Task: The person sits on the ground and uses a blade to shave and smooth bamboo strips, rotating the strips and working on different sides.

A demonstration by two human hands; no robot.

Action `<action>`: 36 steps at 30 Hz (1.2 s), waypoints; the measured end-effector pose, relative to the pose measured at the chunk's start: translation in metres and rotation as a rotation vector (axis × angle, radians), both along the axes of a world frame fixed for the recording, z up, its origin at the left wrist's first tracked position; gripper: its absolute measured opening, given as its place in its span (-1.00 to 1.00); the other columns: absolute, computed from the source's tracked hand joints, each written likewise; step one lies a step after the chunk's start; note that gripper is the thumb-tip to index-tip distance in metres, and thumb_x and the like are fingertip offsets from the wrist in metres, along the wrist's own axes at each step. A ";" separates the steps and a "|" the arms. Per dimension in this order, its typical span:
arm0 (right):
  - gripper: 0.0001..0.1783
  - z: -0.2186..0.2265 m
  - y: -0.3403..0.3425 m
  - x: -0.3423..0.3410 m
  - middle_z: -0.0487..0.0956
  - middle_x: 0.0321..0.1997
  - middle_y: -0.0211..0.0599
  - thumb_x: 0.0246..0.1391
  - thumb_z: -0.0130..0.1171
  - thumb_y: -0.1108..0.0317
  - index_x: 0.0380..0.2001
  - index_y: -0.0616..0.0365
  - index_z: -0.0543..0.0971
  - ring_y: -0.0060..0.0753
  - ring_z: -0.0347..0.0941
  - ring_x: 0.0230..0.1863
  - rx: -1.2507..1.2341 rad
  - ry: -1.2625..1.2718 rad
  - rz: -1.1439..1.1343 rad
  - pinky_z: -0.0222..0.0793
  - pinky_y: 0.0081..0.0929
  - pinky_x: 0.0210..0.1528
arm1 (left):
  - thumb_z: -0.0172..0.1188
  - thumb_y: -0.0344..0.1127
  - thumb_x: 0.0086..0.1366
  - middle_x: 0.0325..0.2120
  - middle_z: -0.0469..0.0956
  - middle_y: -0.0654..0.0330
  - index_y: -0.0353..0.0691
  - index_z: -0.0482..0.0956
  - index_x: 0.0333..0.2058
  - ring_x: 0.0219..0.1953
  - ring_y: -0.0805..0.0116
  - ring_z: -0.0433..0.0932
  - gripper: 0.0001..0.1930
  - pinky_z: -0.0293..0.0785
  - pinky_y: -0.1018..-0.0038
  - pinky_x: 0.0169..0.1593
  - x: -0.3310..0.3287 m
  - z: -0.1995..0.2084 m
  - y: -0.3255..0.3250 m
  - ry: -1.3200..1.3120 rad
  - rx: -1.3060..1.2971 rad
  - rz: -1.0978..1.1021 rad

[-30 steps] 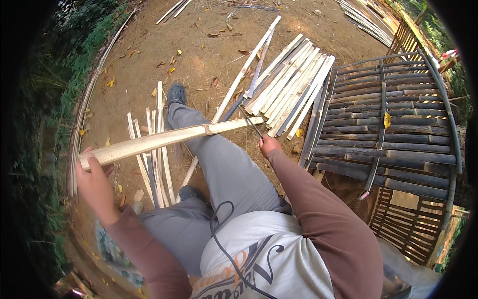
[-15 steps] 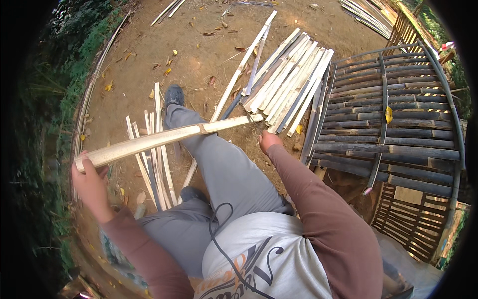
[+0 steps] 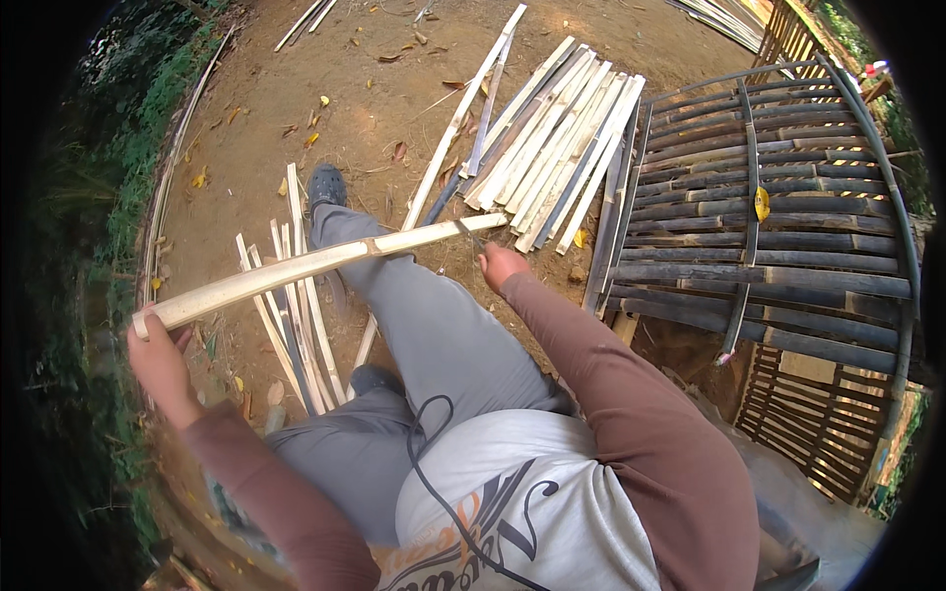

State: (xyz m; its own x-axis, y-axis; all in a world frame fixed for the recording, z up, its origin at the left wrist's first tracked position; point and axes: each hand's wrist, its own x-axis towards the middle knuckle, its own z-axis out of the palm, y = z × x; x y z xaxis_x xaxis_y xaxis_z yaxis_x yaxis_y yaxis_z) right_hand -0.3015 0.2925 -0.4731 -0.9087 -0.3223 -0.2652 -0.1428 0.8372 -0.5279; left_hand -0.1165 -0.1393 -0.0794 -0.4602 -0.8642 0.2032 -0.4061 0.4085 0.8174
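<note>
A long, pale split bamboo strip (image 3: 296, 268) runs across in front of me, over my raised leg. Its near-left end sits in my left hand (image 3: 163, 362), fingers closed around it. My right hand (image 3: 503, 266) is a fist near the strip's other end. From that fist a thin dark blade, seemingly a knife (image 3: 473, 235), reaches up to the strip and appears to touch it; the handle is hidden in my fingers.
A pile of cut bamboo strips (image 3: 562, 138) lies on the dirt ahead, right of centre. More strips (image 3: 305, 325) lie by my left leg. A dark slatted bamboo frame (image 3: 759, 212) stands at my right. Plants (image 3: 108, 187) border the left side.
My right hand has moved a little left and up, and the blade now shows against the strip. My left hand keeps its hold; the whole view has shifted slightly.
</note>
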 end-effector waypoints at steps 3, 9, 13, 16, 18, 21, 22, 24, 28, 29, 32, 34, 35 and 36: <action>-0.67 0.039 -0.015 0.015 0.70 -0.19 0.12 0.44 0.05 0.10 -0.13 0.17 0.56 0.27 0.64 -0.12 -0.059 -0.005 0.170 0.53 0.13 -0.05 | 0.03 -0.18 0.57 -0.01 0.61 -0.02 -0.36 0.53 0.19 -0.10 0.21 0.71 -0.59 0.75 0.38 -0.13 0.005 0.002 -0.006 -0.003 0.015 0.006; -0.65 -0.053 0.060 -0.013 0.66 -0.28 0.13 0.45 0.02 0.06 -0.12 0.15 0.50 0.28 0.63 -0.20 0.101 -0.055 -0.229 0.50 0.18 -0.12 | 0.02 -0.18 0.57 -0.01 0.62 0.00 -0.35 0.53 0.19 -0.09 0.24 0.71 -0.59 0.74 0.39 -0.13 -0.022 0.001 0.005 0.006 0.009 -0.078; -0.65 -0.009 0.012 0.009 0.66 -0.29 0.15 0.46 0.02 0.05 -0.13 0.16 0.47 0.29 0.62 -0.20 0.016 0.000 0.019 0.49 0.19 -0.12 | 0.02 -0.18 0.57 -0.02 0.62 0.02 -0.34 0.53 0.19 -0.09 0.24 0.70 -0.59 0.73 0.40 -0.13 0.001 0.008 0.003 -0.010 0.021 -0.009; -0.65 0.007 0.017 0.018 0.65 -0.29 0.16 0.45 0.02 0.06 -0.16 0.17 0.47 0.31 0.61 -0.20 -0.033 0.007 0.097 0.49 0.19 -0.12 | 0.03 -0.17 0.57 -0.02 0.63 0.04 -0.33 0.54 0.20 -0.10 0.22 0.71 -0.59 0.73 0.41 -0.13 0.005 0.004 -0.006 -0.020 0.051 0.002; -0.65 -0.012 0.039 0.010 0.66 -0.28 0.17 0.45 0.03 0.06 -0.16 0.17 0.48 0.30 0.62 -0.19 0.016 -0.023 -0.015 0.50 0.19 -0.10 | 0.04 -0.16 0.56 0.00 0.62 0.04 -0.33 0.54 0.20 -0.08 0.22 0.70 -0.58 0.72 0.41 -0.12 0.003 0.004 -0.011 -0.025 0.048 -0.023; -0.66 -0.039 0.064 -0.002 0.67 -0.23 0.20 0.44 0.04 0.08 -0.14 0.18 0.53 0.30 0.62 -0.14 0.107 -0.098 -0.135 0.50 0.17 -0.05 | 0.04 -0.14 0.57 0.03 0.60 0.04 -0.33 0.54 0.21 -0.03 0.23 0.67 -0.57 0.71 0.39 -0.08 0.008 0.004 -0.006 -0.002 0.051 -0.060; -0.66 -0.040 0.065 -0.002 0.68 -0.21 0.21 0.43 0.05 0.08 -0.13 0.18 0.54 0.30 0.62 -0.12 0.122 -0.123 -0.129 0.51 0.16 -0.03 | 0.04 -0.14 0.57 0.04 0.60 0.04 -0.33 0.54 0.22 -0.01 0.23 0.66 -0.56 0.71 0.38 -0.06 0.015 0.009 -0.005 0.007 0.046 -0.062; -0.65 -0.016 0.041 0.018 0.68 -0.18 0.20 0.43 0.06 0.08 -0.11 0.18 0.57 0.29 0.63 -0.10 0.087 -0.117 0.042 0.51 0.15 -0.01 | 0.03 -0.13 0.58 0.07 0.57 0.04 -0.31 0.54 0.22 0.05 0.23 0.62 -0.56 0.69 0.34 0.01 0.037 0.021 -0.011 -0.008 0.043 -0.025; -0.63 0.000 0.028 0.034 0.69 -0.10 0.18 0.41 0.08 0.08 -0.06 0.18 0.61 0.26 0.63 -0.04 0.001 -0.158 0.056 0.51 0.13 0.05 | 0.03 -0.12 0.58 0.07 0.57 0.05 -0.30 0.53 0.23 0.05 0.24 0.61 -0.57 0.68 0.34 0.02 0.041 0.037 -0.006 -0.022 0.025 -0.035; -0.62 -0.007 0.027 0.029 0.69 -0.10 0.17 0.41 0.08 0.08 -0.05 0.18 0.61 0.26 0.63 -0.03 0.017 -0.165 -0.004 0.51 0.13 0.05 | 0.04 -0.12 0.58 0.07 0.57 0.05 -0.31 0.52 0.23 0.05 0.24 0.61 -0.56 0.68 0.35 0.02 0.034 0.044 -0.001 -0.019 0.018 -0.046; -0.60 -0.030 0.038 0.014 0.69 -0.08 0.16 0.42 0.07 0.06 -0.01 0.17 0.63 0.25 0.62 -0.01 0.068 -0.208 -0.165 0.51 0.12 0.05 | 0.07 -0.15 0.57 0.06 0.58 0.08 -0.31 0.53 0.22 0.03 0.30 0.60 -0.58 0.65 0.39 -0.02 0.014 0.052 0.024 -0.019 0.038 -0.103; -0.59 -0.027 0.031 0.013 0.69 -0.06 0.16 0.42 0.06 0.05 0.03 0.15 0.64 0.24 0.62 0.02 0.073 -0.256 -0.201 0.52 0.11 0.06 | 0.09 -0.16 0.56 0.04 0.59 0.12 -0.28 0.54 0.20 0.01 0.36 0.59 -0.61 0.62 0.44 -0.05 0.021 0.063 0.026 -0.047 0.052 -0.140; -0.57 -0.026 0.029 0.011 0.69 -0.08 0.15 0.43 0.06 0.04 0.04 0.16 0.64 0.23 0.62 0.00 0.029 -0.243 -0.214 0.52 0.10 0.05 | 0.11 -0.17 0.56 0.03 0.60 0.14 -0.26 0.54 0.19 -0.01 0.39 0.59 -0.62 0.60 0.46 -0.07 0.029 0.072 0.027 -0.064 0.057 -0.169; -0.56 -0.027 0.036 0.009 0.69 -0.10 0.15 0.43 0.05 0.03 0.05 0.16 0.64 0.22 0.63 -0.02 -0.005 -0.230 -0.239 0.51 0.09 0.03 | 0.12 -0.18 0.55 0.02 0.60 0.16 -0.24 0.55 0.18 -0.02 0.42 0.58 -0.64 0.58 0.49 -0.08 0.031 0.078 0.031 -0.080 0.072 -0.209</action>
State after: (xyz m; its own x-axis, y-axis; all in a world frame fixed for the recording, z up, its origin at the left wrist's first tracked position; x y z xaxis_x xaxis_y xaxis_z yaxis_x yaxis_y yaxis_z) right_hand -0.2922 0.3281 -0.4998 -0.8754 -0.1089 -0.4710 0.1808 0.8298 -0.5280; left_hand -0.0854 -0.1085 -0.0013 -0.6432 -0.7591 0.1001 -0.3833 0.4324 0.8161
